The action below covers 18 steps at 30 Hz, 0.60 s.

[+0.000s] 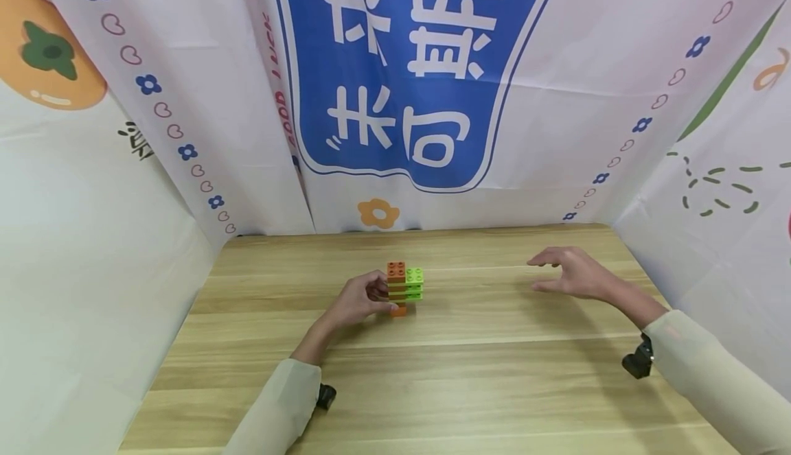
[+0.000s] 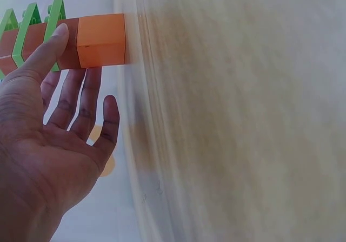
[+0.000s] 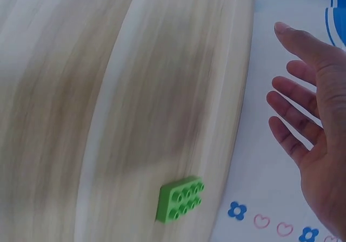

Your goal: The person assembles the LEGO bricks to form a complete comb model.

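My left hand (image 1: 360, 298) grips a tower of toy building bricks (image 1: 397, 289) near the middle of the table. In the left wrist view the thumb presses a brown brick just above the orange bottom brick (image 2: 101, 40), with the other fingers behind the tower. Thin lime-green bricks (image 1: 415, 283) alternate with the brown ones and stick out to the right; a studded orange-brown brick (image 1: 396, 268) tops it. Over the right side of the table, my right hand (image 1: 577, 274) holds nothing, thumb and fingers spread apart.
A studded green brick (image 3: 181, 200) lies on the wooden table (image 1: 457, 386) in the right wrist view, hidden in the head view. Printed white cloth (image 1: 531, 167) hangs along the table's back edge and both sides. Each wrist carries a small black camera (image 1: 639, 359).
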Available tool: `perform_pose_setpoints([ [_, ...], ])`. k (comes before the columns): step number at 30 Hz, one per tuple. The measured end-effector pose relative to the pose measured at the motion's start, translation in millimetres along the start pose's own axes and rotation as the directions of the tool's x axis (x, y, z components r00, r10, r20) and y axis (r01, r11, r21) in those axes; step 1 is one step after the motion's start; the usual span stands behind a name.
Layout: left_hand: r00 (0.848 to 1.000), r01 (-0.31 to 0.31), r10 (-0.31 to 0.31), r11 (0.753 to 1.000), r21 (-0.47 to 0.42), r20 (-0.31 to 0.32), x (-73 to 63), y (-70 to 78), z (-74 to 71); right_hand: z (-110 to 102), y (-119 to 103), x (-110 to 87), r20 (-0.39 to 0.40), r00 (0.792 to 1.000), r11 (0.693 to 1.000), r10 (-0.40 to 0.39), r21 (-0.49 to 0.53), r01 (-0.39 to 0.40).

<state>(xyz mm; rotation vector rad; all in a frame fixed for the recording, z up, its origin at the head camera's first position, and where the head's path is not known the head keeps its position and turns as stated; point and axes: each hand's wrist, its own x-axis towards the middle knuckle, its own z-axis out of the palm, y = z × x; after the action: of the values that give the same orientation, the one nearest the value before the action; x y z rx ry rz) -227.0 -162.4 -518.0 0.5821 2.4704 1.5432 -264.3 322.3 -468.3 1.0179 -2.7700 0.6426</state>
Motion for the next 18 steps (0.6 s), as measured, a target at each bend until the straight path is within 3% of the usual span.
perform_pose_setpoints([
  [18, 1.000, 0.008, -0.008, 1.000, -0.005, 0.000, -0.2, 0.9, 0.3, -6, 34, -29.4, -0.001, 0.999, 0.998, 0.048, -0.041, -0.048],
])
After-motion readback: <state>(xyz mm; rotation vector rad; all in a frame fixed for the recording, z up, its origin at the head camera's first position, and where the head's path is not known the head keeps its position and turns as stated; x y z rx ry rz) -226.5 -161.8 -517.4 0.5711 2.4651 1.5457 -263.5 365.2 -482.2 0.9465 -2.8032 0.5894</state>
